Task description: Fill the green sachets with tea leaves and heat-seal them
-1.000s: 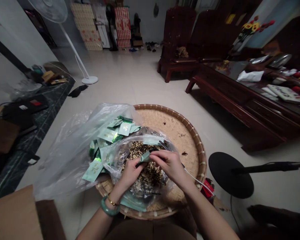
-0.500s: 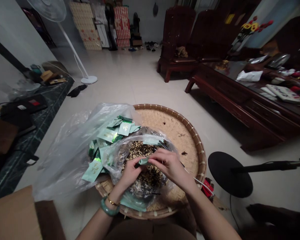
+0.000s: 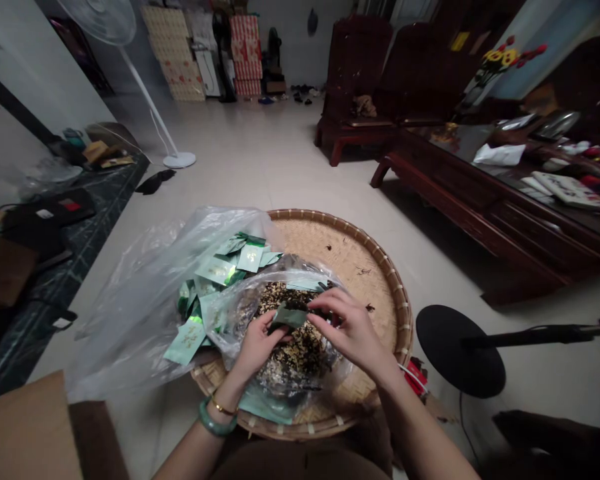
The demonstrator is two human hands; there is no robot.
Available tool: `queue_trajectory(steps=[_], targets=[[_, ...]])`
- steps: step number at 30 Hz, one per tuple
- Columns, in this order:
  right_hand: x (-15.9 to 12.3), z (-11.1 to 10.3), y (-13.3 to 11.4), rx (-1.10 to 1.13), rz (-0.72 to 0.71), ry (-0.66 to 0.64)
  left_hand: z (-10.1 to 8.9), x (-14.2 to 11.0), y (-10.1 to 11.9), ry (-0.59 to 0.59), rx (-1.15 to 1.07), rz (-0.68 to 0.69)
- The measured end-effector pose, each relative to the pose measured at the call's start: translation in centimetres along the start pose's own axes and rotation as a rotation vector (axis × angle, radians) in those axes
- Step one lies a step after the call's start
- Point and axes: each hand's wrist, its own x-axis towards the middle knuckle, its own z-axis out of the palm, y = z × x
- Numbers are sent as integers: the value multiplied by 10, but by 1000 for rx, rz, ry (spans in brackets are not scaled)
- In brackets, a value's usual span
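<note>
My left hand (image 3: 256, 345), with a jade bangle at the wrist, grips a small green sachet (image 3: 290, 319) between thumb and fingers. Dark material shows along the sachet's upper edge. The fingertips of my right hand (image 3: 353, 330) close on the sachet's right edge. Below both hands lies a clear plastic bag (image 3: 230, 343) holding a mix of pale and dark dry bits (image 3: 303, 352). Flat pale-green sachets (image 3: 305, 285) rest at the far side of the mix. To the left, a larger clear bag (image 3: 145, 320) holds many green packets (image 3: 214, 270).
The round woven bamboo tray (image 3: 405, 293) carries both bags, with a few dark scraps on its right side. A black round stand base (image 3: 460, 350) is at right, a cardboard box (image 3: 27, 427) at lower left. A dark wooden table (image 3: 480, 193) and a white fan (image 3: 179, 160) stand farther off.
The sachet has turned so more of its face shows, with dark material at its upper edge. My right hand has shifted slightly right, its fingers spread wider.
</note>
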Motion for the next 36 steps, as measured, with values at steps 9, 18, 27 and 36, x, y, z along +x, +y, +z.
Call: queue_trajectory(steps=[9, 18, 27, 36], targets=[[9, 31, 3, -267, -138, -62, -3, -8, -1, 56, 395, 235], [10, 20, 28, 271, 62, -160, -14, -9, 16, -227, 480, 210], [6, 22, 4, -39, 15, -294, 1, -10, 19, -116, 466, 156], [1, 31, -5, -237, -36, -511, 9, -5, 11, -133, 399, 136]])
